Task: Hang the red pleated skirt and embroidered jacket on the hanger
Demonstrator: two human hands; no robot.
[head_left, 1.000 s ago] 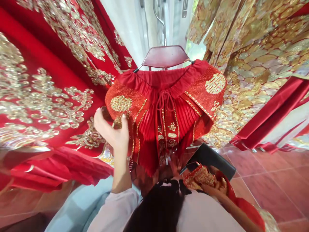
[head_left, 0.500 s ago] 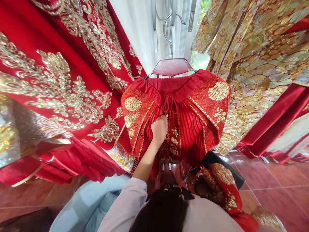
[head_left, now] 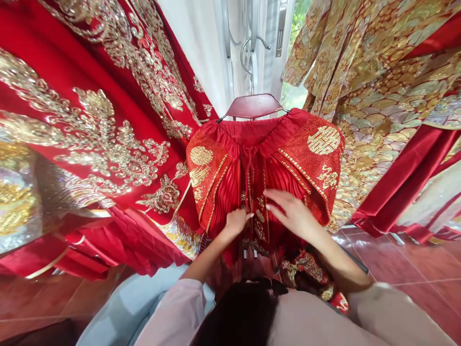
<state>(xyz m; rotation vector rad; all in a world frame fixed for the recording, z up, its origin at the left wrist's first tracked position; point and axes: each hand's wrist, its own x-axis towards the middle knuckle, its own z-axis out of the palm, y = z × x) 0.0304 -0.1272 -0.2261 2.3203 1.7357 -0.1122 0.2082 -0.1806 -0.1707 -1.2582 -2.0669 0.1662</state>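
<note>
A red pleated skirt point(head_left: 281, 158) with gold embroidery hangs from a dark red hanger point(head_left: 254, 105) in front of me. My left hand point(head_left: 236, 222) pinches the embroidered centre panel low on the skirt, fingers closed on the fabric. My right hand point(head_left: 293, 214) lies beside it on the pleats, fingers stretched out flat against the cloth. A red and gold garment point(head_left: 309, 271) hangs bunched under my right forearm.
A large red robe with gold embroidery point(head_left: 90, 134) hangs at the left. A gold scaled robe point(head_left: 382, 96) hangs at the right. A white window frame point(head_left: 252, 43) stands behind the hanger. Red floor tiles point(head_left: 403, 269) show at the lower right.
My left hand slid down the skirt's centre from the drawstring to the lower panel. My right hand came up from below and now rests on the pleats.
</note>
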